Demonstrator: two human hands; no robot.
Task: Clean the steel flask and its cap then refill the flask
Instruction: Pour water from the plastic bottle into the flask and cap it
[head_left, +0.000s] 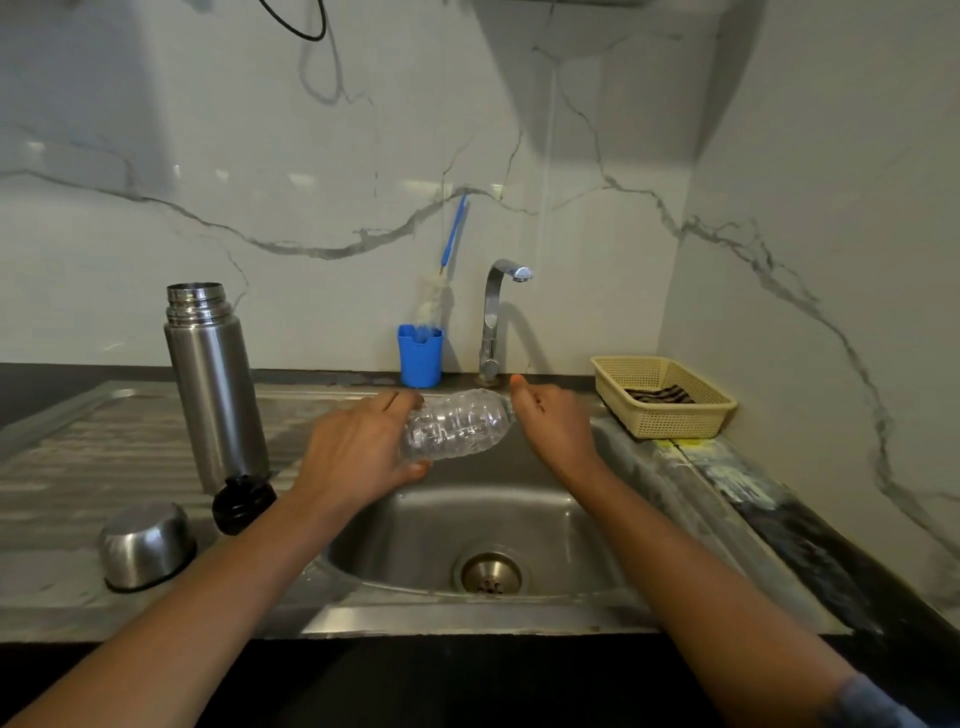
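Head view: looking down at a steel sink (561, 519) set in a dark desk (41, 387), with a white marble wall behind.
Steel flask (215, 384): standing up straight, top open, on the ribbed steel part left of the sink bowl, toward the back left of the desk.
Black stopper (243, 503): just in front of the flask's foot; touching it or not, cannot tell.
Steel cap (147, 545): upside down, near the front left edge, just left of the black stopper.
Clear bottle (457, 426): see-through and bumpy, held sideways in the air over the back of the sink bowl, between the two hands.
Left hand (358, 452): fingers wrapped round the fat end of the clear bottle, thumb under it.
Right hand (550, 421): fingers curled round the thin end of the clear bottle, thumb sticking up.
Tap (493, 317): at the back edge, right behind the clear bottle, spout turned to the right.
Blue cup (421, 358): at the back edge, just left of the tap.
Brush (435, 304): standing in the blue cup, fluffy white part low, blue handle leaning on the wall.
Basket (675, 423): pale yellow, in the back right corner of the desk.
Striped cloth (658, 395): lying inside the basket.
Sleeve (878, 701): grey-blue, on the right arm at the bottom corner.
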